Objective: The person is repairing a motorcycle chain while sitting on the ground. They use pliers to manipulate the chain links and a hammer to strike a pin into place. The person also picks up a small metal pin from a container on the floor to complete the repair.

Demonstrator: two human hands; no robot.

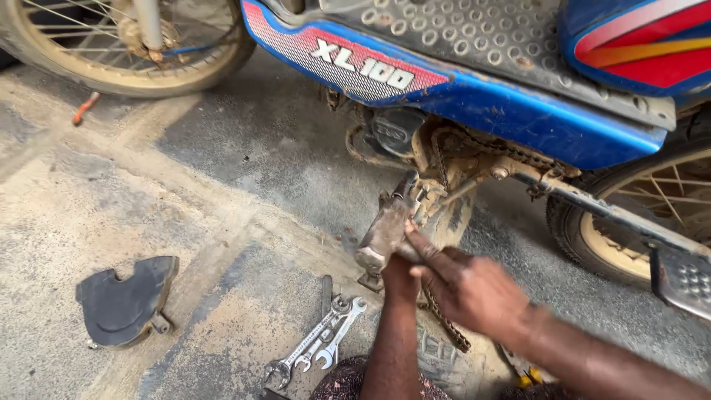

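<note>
A blue moped [474,96] stands on the concrete, and its muddy sprocket area [444,200] is exposed under the body. A mud-caked metal part [385,230] sticks out low beside the sprocket. My left hand [400,280] comes up from below and grips the part's lower end; it is mostly hidden by the other hand. My right hand [468,290] reaches in from the right, with fingertips and thumb pinched on the same part. A loose drive chain [446,322] hangs down to the ground just under my hands.
Several open-end wrenches [320,344] lie on the ground left of my left arm. A black chain cover [122,304] sits further left. An orange-handled tool [85,108] lies near the front wheel [126,81]. The rear wheel [652,215] and a footrest [685,280] are at right.
</note>
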